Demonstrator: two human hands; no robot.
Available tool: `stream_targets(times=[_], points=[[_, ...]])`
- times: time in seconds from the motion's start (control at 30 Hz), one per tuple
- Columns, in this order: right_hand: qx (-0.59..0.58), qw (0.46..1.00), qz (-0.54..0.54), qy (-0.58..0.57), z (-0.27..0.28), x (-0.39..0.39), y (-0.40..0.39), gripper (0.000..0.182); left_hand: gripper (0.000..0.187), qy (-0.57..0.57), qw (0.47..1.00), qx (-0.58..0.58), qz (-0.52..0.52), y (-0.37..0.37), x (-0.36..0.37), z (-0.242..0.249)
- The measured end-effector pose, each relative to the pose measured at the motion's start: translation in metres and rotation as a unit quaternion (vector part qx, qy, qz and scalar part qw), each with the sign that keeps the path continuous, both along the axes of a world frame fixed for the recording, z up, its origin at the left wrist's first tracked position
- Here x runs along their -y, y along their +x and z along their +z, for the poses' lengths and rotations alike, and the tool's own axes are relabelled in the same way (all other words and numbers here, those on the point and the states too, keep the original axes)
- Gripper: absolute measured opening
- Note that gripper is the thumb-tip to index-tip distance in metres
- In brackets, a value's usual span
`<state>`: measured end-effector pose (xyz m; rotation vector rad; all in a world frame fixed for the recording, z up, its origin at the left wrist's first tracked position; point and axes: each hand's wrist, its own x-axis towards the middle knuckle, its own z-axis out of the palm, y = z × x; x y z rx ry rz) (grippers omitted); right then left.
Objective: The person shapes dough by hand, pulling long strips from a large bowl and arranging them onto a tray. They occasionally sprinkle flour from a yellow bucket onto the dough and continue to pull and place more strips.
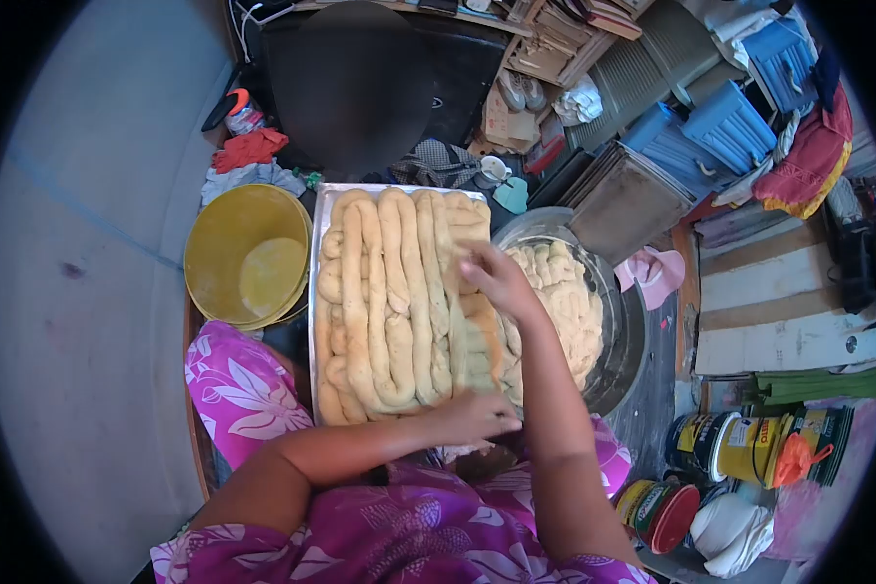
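Note:
A blurred, stretched dough rope (461,336) runs between my two hands over the right side of a metal tray. My right hand (494,279) is closed at its upper end. My left hand (472,419) is curled at its lower end near the tray's front edge; its fingertips are partly hidden. Long, pale dough ropes (394,292) lie side by side and in folded loops on the tray (313,311), stacked over other ropes. To the right, a large metal basin (631,336) holds a heap of pale dough pieces (560,292), partly covered by my right forearm.
A yellow bucket (248,255) stands left of the tray. Behind are folded cloths (248,151), a checked cloth (436,164) and a white mug (492,172). Blue containers (725,127) and a pink cap (652,275) lie right, with several paint buckets (749,448) lower right.

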<state>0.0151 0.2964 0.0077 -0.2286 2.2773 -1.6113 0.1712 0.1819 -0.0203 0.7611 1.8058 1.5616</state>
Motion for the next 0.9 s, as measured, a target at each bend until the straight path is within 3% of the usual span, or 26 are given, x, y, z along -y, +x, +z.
stream_targets(times=[0.07, 0.1, 0.13, 0.2, 0.23, 0.27, 0.3, 0.37, 0.43, 0.5, 0.57, 0.63, 0.7, 0.83, 0.9], points=[[0.144, 0.946, -0.026, -0.289, -0.009, -0.022, 0.058, 0.052, 0.03, 0.096, 0.982, 0.117, 0.113, -0.013, 0.005, -0.011], [0.189, 0.873, -0.038, -0.449, -0.017, -0.028, 0.084, 0.056, 0.032, 0.173, 0.963, 0.102, 0.181, -0.023, 0.004, -0.013], [0.191, 0.871, -0.044, -0.451, -0.025, -0.026, 0.104, 0.056, 0.033, 0.245, 0.933, 0.088, 0.246, -0.033, 0.003, -0.015], [0.181, 0.84, -0.221, -0.462, -0.039, -0.014, 0.137, 0.064, 0.037, 0.154, 0.931, 0.013, 0.329, -0.048, 0.001, -0.018], [0.182, 0.835, -0.23, -0.466, -0.038, -0.018, 0.142, 0.064, 0.037, 0.149, 0.935, 0.017, 0.322, -0.055, 0.003, -0.016], [0.136, 0.93, -0.208, -0.271, -0.035, -0.022, 0.139, 0.065, 0.038, 0.039, 0.954, -0.122, 0.27, -0.065, 0.008, -0.012], [0.085, 0.979, -0.176, -0.061, -0.032, -0.026, 0.138, 0.067, 0.04, -0.07, 0.94, -0.261, 0.208, -0.07, 0.012, -0.009], [0.019, 0.981, -0.192, -0.027, -0.048, -0.026, 0.142, 0.062, 0.04, -0.135, 0.936, -0.287, 0.151, -0.07, 0.018, -0.01], [-0.037, 0.973, -0.139, 0.178, -0.038, -0.022, 0.142, 0.054, 0.04, -0.201, 0.922, -0.315, 0.101, -0.068, 0.026, -0.008], [-0.034, 0.98, -0.161, 0.108, -0.029, -0.018, 0.151, 0.05, 0.039, -0.191, 0.942, -0.266, 0.073, -0.066, 0.035, -0.005], [0.089, 0.981, -0.074, 0.154, -0.017, -0.017, 0.158, 0.049, 0.038, -0.226, 0.934, -0.276, 0.031, -0.064, 0.04, 0.001], [0.092, 0.975, -0.067, 0.189, -0.02, -0.017, 0.163, 0.048, 0.038, -0.259, 0.922, -0.286, -0.012, -0.061, 0.043, 0.002], [-0.122, 0.954, -0.114, 0.25, -0.036, -0.013, 0.17, 0.045, 0.041, -0.263, 0.893, -0.364, -0.005, -0.05, 0.044, -0.007], [-0.1, 0.956, -0.154, 0.229, -0.035, -0.002, 0.177, 0.043, 0.044, -0.286, 0.876, -0.388, 0.02, -0.039, 0.045, -0.015], [-0.087, 0.963, -0.077, 0.242, -0.027, -0.008, 0.175, 0.04, 0.045, -0.322, 0.867, -0.379, 0.027, -0.037, 0.046, -0.013]])
